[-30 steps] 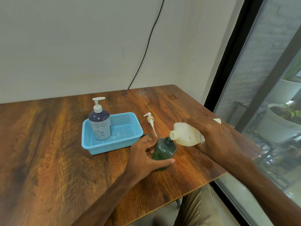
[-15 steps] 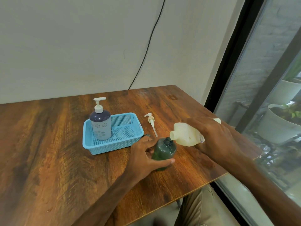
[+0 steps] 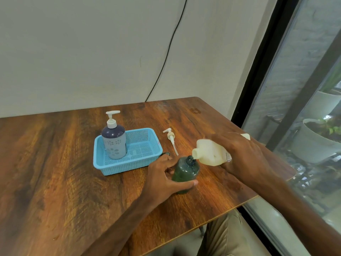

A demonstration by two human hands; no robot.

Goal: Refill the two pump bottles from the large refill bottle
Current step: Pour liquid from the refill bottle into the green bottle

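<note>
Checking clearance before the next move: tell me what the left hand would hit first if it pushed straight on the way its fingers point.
The left hand is wrapped around the green bottle, so that blocks it at once. Past it lies the tilted refill bottle in the right hand, though depth is unclear.

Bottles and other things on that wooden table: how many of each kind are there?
Bottles: 3, the blue pump bottle, the green bottle and the cream refill bottle.
Baskets: 1, the blue basket.
Loose pump tops: 1, the white pump.
Small dark caps: 1, the cap.
Total: 6.
</note>
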